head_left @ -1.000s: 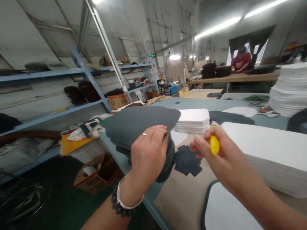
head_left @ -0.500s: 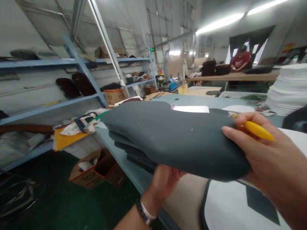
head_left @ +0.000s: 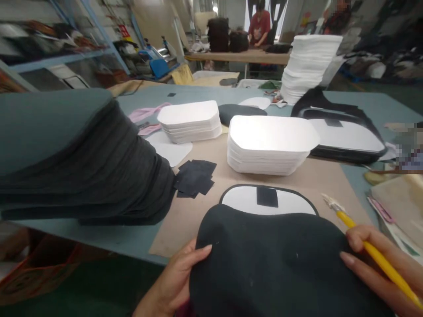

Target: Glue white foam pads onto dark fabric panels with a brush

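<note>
A dark grey fabric piece (head_left: 271, 264) lies in front of me, held at both sides. My left hand (head_left: 175, 281) grips its left edge. At the right edge, my right hand (head_left: 380, 268) holds the piece and a yellow-handled brush (head_left: 370, 244) together. Beyond the piece lies a white panel with a black border (head_left: 241, 200) and a small black patch (head_left: 267, 196) on it. A tall stack of dark grey fabric pieces (head_left: 76, 158) stands at my left.
Two stacks of white foam pieces (head_left: 271, 145) (head_left: 190, 121) and small black patches (head_left: 194, 176) lie on the brown board (head_left: 313, 180). A tall white stack (head_left: 307, 61) stands farther back. Another person in red (head_left: 259, 26) works at a far table.
The view has swung from the shelves to the table. The dark piece taken off the stack has come down in front of me, over the near part of the white panel.
</note>
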The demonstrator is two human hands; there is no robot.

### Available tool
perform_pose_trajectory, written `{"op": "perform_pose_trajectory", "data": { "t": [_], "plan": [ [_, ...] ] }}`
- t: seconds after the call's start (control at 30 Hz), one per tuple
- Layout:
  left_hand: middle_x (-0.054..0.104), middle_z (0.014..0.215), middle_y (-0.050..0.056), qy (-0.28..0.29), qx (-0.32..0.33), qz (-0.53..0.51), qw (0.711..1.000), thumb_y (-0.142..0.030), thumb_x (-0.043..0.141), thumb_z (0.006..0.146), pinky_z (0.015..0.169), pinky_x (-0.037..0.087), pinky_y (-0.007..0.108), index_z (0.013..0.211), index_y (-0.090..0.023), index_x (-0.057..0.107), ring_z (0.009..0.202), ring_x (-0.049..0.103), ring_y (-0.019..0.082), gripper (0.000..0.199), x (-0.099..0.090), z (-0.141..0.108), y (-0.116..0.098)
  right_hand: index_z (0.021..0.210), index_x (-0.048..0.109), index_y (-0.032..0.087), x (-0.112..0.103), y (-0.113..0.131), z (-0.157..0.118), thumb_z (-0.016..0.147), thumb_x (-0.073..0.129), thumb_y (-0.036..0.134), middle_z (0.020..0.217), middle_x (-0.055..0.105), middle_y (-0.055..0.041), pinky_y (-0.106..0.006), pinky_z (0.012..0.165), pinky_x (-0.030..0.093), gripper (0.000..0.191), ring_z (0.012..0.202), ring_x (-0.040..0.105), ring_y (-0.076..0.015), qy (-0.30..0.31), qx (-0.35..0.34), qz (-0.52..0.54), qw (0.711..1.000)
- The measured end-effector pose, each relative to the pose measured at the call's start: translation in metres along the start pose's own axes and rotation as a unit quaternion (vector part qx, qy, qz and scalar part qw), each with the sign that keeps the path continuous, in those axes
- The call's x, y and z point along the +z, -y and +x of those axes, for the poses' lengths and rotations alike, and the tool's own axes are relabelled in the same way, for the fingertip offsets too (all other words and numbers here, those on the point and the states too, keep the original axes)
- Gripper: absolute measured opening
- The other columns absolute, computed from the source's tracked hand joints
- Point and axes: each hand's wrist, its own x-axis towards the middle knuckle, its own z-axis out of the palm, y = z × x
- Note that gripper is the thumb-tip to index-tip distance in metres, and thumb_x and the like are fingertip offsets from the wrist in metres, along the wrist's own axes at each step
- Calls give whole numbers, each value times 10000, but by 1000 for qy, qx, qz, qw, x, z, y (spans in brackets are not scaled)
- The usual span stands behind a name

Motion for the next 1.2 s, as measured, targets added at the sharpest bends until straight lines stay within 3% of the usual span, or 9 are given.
{"op": "perform_pose_trajectory", "data": {
  "t": [0.17, 0.3, 0.4, 0.53, 0.63, 0.8, 1.0, 1.2],
  "plan": [
    [792, 1013, 114, -12, 8, 88, 996, -222, 818, 792, 793, 607, 323, 1163, -180, 734, 888, 765, 258, 383, 21, 14, -23, 1012, 508, 273, -1, -9, -3, 956, 558, 385, 833, 605, 13, -154, 622, 530, 135, 719, 666, -125, -30, -1, -22, 999],
    [788, 890, 85, -30, 39, 204, 978, -335, 855, 739, 720, 596, 311, 1110, -165, 704, 763, 745, 228, 435, 30, 42, -42, 1025, 502, 262, 9, -39, 6, 942, 586, 419, 876, 610, -9, -211, 642, 529, 197, 762, 665, -157, -6, 39, -25, 999],
    [730, 721, 41, -67, 45, 319, 944, -446, 860, 674, 590, 563, 273, 880, -151, 653, 637, 690, 193, 415, 22, 66, -39, 992, 472, 259, 35, -62, 6, 957, 528, 438, 793, 608, -1, -256, 576, 497, 190, 653, 638, -171, 42, 110, -14, 993],
    [506, 513, -67, -125, 57, 464, 875, -603, 707, 753, 338, 327, 194, 712, -206, 489, 392, 440, 101, 454, 8, 79, -29, 994, 448, 264, 61, -70, -2, 958, 497, 455, 734, 615, 10, -279, 541, 468, 200, 564, 614, -180, 70, 173, -21, 982],
    [477, 537, -67, -130, 85, 518, 841, -604, 616, 823, 369, 318, 182, 706, -205, 482, 423, 423, 90, 437, 4, 78, -30, 1026, 451, 266, 62, -68, -4, 961, 501, 478, 818, 660, -20, -286, 570, 477, 228, 640, 663, -198, 53, 177, -29, 982],
    [469, 571, -60, -146, 120, 571, 799, -591, 576, 868, 406, 326, 182, 713, -206, 483, 462, 429, 93, 425, -3, 83, -34, 974, 459, 271, 60, -67, 2, 945, 520, 453, 723, 617, 5, -290, 535, 449, 194, 554, 620, -193, 55, 175, -44, 982],
    [471, 592, -56, -138, 110, 579, 796, -616, 563, 880, 420, 352, 194, 743, -213, 488, 483, 453, 110, 432, -14, 87, -30, 959, 465, 269, 63, -72, 3, 942, 521, 438, 733, 622, -6, -299, 533, 445, 179, 550, 619, -200, 46, 173, -54, 982],
    [459, 571, -56, -150, 114, 594, 782, -632, 590, 859, 442, 357, 204, 714, -216, 488, 476, 461, 119, 452, -6, 87, -34, 975, 500, 264, 62, -63, 5, 972, 495, 511, 725, 645, -22, -308, 532, 434, 247, 574, 637, -219, 41, 191, -69, 978]
  ]
}}
